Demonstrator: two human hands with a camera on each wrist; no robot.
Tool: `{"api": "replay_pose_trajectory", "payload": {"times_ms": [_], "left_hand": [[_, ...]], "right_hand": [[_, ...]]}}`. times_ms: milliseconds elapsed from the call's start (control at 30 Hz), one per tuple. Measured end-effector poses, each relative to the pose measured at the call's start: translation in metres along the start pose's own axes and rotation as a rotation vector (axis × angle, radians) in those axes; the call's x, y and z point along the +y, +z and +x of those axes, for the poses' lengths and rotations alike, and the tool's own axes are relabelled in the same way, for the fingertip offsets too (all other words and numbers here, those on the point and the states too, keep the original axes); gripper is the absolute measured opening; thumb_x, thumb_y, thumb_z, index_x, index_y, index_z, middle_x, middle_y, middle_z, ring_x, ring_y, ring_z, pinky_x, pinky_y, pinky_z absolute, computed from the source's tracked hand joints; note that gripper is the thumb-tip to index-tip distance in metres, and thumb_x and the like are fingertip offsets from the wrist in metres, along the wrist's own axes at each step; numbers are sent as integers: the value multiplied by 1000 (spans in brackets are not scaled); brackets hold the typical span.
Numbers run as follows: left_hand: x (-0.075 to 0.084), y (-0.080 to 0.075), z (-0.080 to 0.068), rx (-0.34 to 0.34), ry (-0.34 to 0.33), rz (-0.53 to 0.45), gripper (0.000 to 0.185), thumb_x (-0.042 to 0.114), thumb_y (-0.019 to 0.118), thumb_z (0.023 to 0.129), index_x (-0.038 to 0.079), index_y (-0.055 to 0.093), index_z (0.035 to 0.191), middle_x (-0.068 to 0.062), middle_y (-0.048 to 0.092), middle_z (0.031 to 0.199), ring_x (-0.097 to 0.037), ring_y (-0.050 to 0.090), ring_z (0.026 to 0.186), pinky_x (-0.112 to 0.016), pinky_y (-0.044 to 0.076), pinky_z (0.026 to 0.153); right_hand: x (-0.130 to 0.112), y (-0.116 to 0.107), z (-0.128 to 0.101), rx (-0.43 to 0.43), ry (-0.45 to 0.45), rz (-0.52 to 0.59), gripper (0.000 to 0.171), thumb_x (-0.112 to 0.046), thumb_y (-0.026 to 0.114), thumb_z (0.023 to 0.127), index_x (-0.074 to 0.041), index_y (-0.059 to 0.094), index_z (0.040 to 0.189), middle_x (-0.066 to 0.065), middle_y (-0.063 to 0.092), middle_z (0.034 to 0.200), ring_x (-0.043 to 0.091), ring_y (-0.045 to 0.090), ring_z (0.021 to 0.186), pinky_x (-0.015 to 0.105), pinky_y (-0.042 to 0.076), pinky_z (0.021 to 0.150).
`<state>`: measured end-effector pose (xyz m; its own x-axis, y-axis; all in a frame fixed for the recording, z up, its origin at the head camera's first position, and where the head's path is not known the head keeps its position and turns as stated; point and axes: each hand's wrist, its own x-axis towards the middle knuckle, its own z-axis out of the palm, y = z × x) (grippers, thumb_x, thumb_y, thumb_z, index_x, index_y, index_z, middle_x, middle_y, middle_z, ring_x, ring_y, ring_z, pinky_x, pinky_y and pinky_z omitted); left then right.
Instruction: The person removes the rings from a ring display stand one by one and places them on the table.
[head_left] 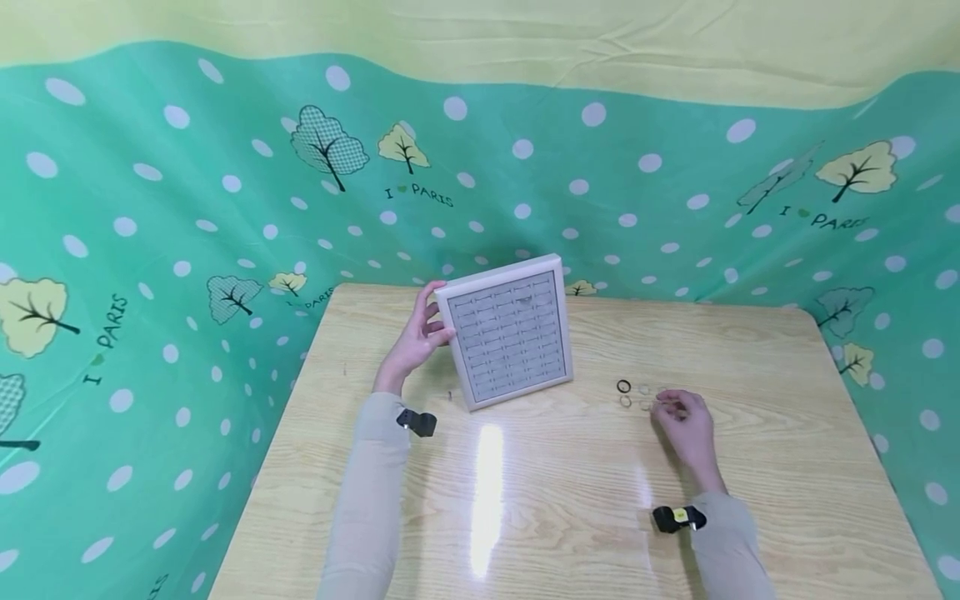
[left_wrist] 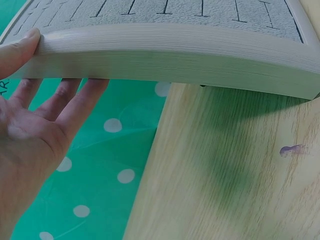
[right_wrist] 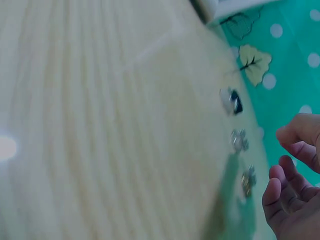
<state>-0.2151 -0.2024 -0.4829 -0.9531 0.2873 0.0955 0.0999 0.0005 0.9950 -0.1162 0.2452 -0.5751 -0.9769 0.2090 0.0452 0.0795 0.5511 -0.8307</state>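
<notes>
My left hand (head_left: 417, 340) grips the left edge of a ring display tray (head_left: 448, 346), thumb on the front and fingers behind. The tray leans upright, its light frame around a grey slotted pad (left_wrist: 150, 15). One small ring (head_left: 523, 300) shows near the pad's top right. To the right, my right hand (head_left: 686, 427) hovers by several rings on the tabletop, fingers loosely bent, nothing visible between them. Among these are a black ring (head_left: 623, 386) and a pale ring (head_left: 626, 401). The right wrist view blurs a silver ring (right_wrist: 239, 141) and a gold-toned ring (right_wrist: 248, 181).
The wooden table (head_left: 570, 492) carries a bright light reflection. A small purplish mark or bit (left_wrist: 292, 150) lies on the wood near the tray's lower left. Green dotted cloth (head_left: 225, 158) hangs behind and beside the table.
</notes>
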Motion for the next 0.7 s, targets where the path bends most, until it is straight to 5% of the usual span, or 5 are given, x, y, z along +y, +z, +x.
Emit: {"api": "replay_pose_trajectory", "payload": {"times_ms": [700], "left_hand": [[-1, 0, 0, -2, 11, 0, 82, -19, 51, 86, 21, 19, 150, -25, 46, 131, -43, 57, 105, -48, 54, 83]], "right_hand": [[-75, 39, 20, -59, -163, 131, 17, 0, 65, 87, 3, 65, 103, 14, 55, 105, 20, 54, 84, 13, 44, 63]]}}
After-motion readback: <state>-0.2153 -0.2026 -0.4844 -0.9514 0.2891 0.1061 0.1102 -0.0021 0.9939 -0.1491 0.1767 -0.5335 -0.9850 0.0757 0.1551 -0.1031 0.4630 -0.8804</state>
